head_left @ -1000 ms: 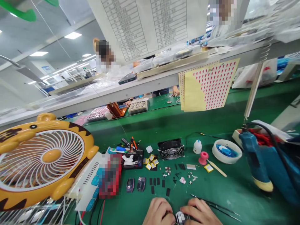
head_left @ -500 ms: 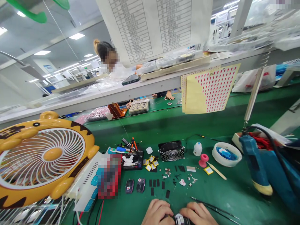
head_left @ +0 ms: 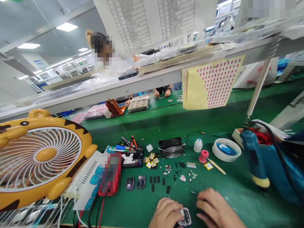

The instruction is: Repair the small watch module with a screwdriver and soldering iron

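At the bottom centre, my left hand (head_left: 166, 214) is closed round a small device with a pale frame (head_left: 186, 216), its thumb and fingers on the left side. To the right, my right hand (head_left: 215, 207) lies over the dark tweezers (head_left: 194, 193), of which only one end shows at its left; its fingers are bent and it no longer touches the device. Whether the fingers grip the tweezers is hidden. Several black pads (head_left: 158, 180) and two dark devices (head_left: 141, 182) lie on the green mat beyond my left hand.
An orange fan (head_left: 46, 155) and a red meter (head_left: 114, 174) stand at the left. Behind are a black fan (head_left: 172, 148), a white bottle (head_left: 198, 145) and a round dish (head_left: 226, 150). At right hangs a blue electric screwdriver (head_left: 254, 156). A person's hands (head_left: 163, 92) show beyond.
My right hand has left the device and moved right onto the tweezers. My left hand still holds the device, which shows more of its face. The camera view has shifted slightly.
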